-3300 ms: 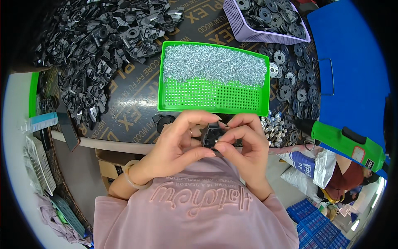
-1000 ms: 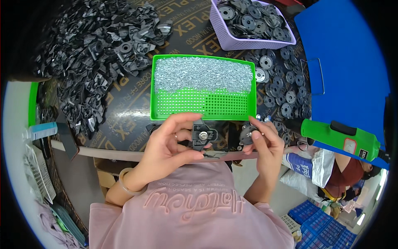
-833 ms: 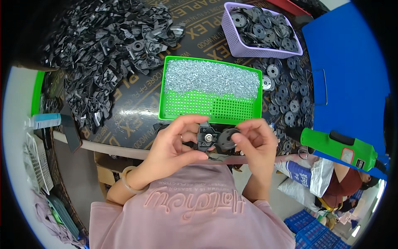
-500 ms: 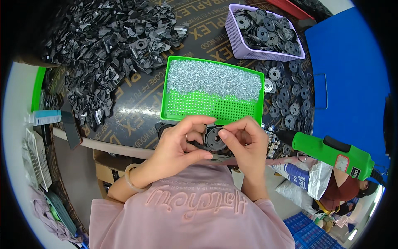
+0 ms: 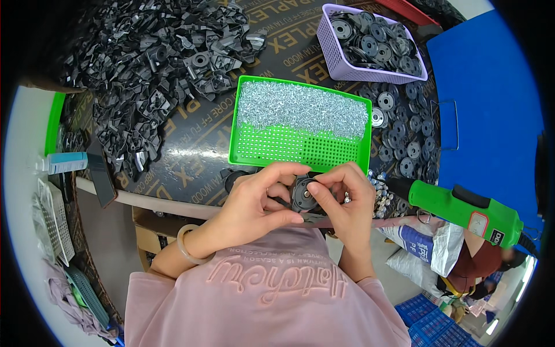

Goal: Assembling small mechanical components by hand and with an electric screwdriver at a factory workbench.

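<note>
One round-faced black part (image 5: 302, 198) is held between both hands.
Its edges are clamped by the left hand's (image 5: 252, 198) thumb and fingers; its right side is pinched by the right hand (image 5: 350, 195). A green tray (image 5: 267, 152) is set just beyond the fingertips, small silvery fasteners (image 5: 300, 107) heaped inside.

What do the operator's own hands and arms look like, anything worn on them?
Both hands are ungloved. The left hand has a thin finger ring and a pale, rounded wrist bangle; the right hand shows no jewellery. The pink sleeves are short.
</note>
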The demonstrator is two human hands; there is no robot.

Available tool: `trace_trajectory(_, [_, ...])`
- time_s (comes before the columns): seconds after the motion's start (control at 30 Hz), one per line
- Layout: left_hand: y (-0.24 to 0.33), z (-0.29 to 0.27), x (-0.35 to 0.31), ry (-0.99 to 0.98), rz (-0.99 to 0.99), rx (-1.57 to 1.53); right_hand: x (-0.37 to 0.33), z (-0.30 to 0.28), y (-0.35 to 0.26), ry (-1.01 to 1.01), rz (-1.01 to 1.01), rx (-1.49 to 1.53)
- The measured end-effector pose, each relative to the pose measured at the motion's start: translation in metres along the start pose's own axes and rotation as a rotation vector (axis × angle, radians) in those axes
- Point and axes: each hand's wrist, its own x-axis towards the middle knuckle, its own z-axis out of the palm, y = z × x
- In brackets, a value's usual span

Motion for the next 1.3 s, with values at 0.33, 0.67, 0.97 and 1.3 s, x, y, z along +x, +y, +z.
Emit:
trace_trajectory(0.33, [-0.004, 0.000, -0.005, 0.094, 0.097, 0.087, -0.010, -0.003, -0.013, -0.239, 0.150, 0.083])
trace_trajectory(0.67, [0.028, -0.019, -0.004, 0.010, 0.000, 0.264, -0.018, -0.023, -0.007, -0.161, 0.359, 0.202])
trace_trajectory(0.97, [0.034, -0.154, -0.011, 0.977, 0.164, 1.650, -0.037, -0.046, 0.034, -0.092, 0.410, -0.036])
trace_trajectory(1.3, [0.006, -0.159, -0.019, 0.774, 0.178, 1.674, -0.040, -0.016, 0.052, -0.049, 0.209, -0.112])
